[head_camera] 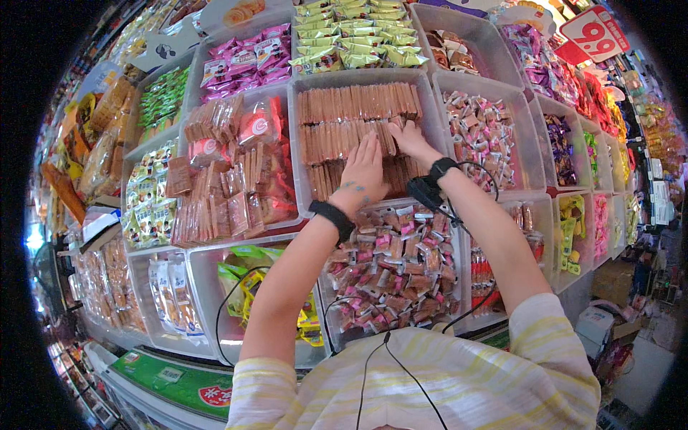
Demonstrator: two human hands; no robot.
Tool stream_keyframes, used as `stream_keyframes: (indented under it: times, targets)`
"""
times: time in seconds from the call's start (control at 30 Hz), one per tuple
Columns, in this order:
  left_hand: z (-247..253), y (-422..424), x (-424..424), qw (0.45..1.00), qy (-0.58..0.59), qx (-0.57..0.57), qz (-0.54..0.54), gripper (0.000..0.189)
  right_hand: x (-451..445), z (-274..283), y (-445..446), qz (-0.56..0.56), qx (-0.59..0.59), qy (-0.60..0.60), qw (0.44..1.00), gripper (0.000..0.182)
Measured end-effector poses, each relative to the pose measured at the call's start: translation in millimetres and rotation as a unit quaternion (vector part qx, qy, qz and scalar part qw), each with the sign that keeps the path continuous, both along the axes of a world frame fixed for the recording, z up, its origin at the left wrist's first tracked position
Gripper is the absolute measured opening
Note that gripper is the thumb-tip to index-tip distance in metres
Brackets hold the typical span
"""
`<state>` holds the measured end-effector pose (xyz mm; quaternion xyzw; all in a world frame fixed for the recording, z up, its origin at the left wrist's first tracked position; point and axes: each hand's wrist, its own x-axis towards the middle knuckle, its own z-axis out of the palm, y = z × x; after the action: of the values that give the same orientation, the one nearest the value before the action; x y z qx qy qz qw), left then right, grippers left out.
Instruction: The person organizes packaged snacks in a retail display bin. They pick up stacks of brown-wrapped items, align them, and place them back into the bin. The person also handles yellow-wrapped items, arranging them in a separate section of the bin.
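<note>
Rows of thin brown wrapped snack packets (344,99) stand on edge in a clear plastic bin (294,140). My left hand (363,174) lies palm down on the middle and front rows, its fingers straight and side by side. To its right, my right hand (411,141) bends its fingers over the right end of the middle row; whether it grips a packet there I cannot tell. More such packets (201,204) lie in looser stacks in the bin to the left, beside red-and-clear bags (262,122). Both wrists wear black bands, and a small black device hangs at the right one.
Small pink-and-brown wrapped sweets (398,263) fill the bin nearest my body. Yellow-green packets (360,37) lie in the bin behind, pink packets (247,59) at the back left. More small sweets (484,134) stand in the bin to the right. Black cables hang by both forearms.
</note>
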<state>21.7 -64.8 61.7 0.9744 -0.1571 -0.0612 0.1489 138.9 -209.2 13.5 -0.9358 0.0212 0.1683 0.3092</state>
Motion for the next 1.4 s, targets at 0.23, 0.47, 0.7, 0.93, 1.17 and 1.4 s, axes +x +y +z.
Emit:
stream_keyframes:
  times: [0.23,0.47,0.7,0.93,1.17,1.4]
  targets:
    - [-21.0,10.6,23.3,0.982,-0.024,0.187,-0.007,0.083,-3.8,48.6,-9.3,0.167,-0.052,0.030,0.984,0.075]
    - [11.2,6.0,25.8,0.989,0.016,0.142,-0.034,0.086,7.1,45.5,-8.4,0.036,-0.026,0.031,0.999,0.058]
    - [6.6,25.2,36.5,0.976,0.103,0.181,-0.057,0.082,-2.2,29.1,-24.5,0.335,-0.029,-0.060,0.940,0.072]
    - [30.0,11.2,26.3,0.996,0.009,0.082,-0.033,0.063,-17.5,57.0,-3.7,0.268,-0.244,-0.058,0.930,0.065]
    - [50.3,5.5,18.2,0.961,0.263,0.061,-0.065,0.051,-25.2,63.4,9.8,0.223,-0.250,-0.002,0.942,0.082]
    - [4.6,10.1,24.2,0.993,0.009,0.115,-0.020,0.066,-31.0,82.7,9.2,0.269,-0.273,0.009,0.924,0.062]
